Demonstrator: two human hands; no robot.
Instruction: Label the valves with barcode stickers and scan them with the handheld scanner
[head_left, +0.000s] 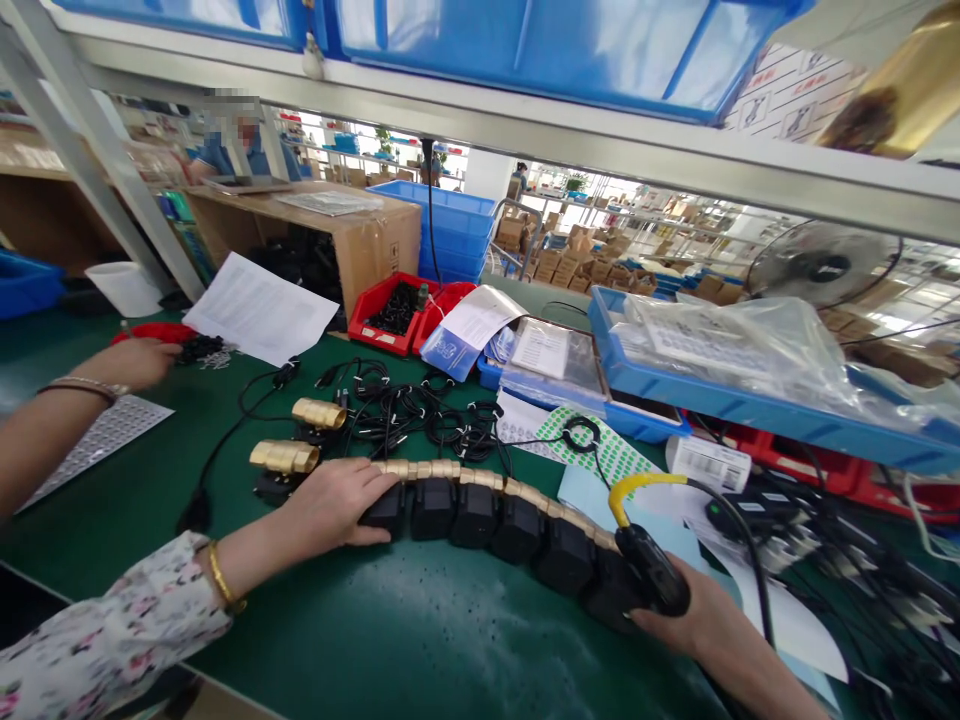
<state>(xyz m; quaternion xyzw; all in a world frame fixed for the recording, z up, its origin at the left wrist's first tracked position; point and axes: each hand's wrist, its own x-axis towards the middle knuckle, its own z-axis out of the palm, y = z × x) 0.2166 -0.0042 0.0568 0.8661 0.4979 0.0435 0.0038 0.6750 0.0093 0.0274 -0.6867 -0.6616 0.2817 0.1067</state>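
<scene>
A curved row of brass valves with black box-shaped actuators [474, 515] lies across the green work surface. My left hand [341, 505], below a floral sleeve, is closed over the leftmost unit, thumb at its front and fingers on top. At the row's right end, my right hand [694, 610] grips a black electric screwdriver [652, 570] with a yellow cord sleeve [645, 482]. The tool is over the last black box; its tip is hidden. Two more brass valves [285, 457] lie left of the row, apart from it.
A co-worker's hand [139, 362] reaches in from the left near a red dish [161, 332]. Coiled black cables [405, 405] lie behind the row. Farther back stand red parts bins [386, 315], a cardboard box [379, 245] and a blue tray [750, 375]. A shelf [525, 125] crosses overhead.
</scene>
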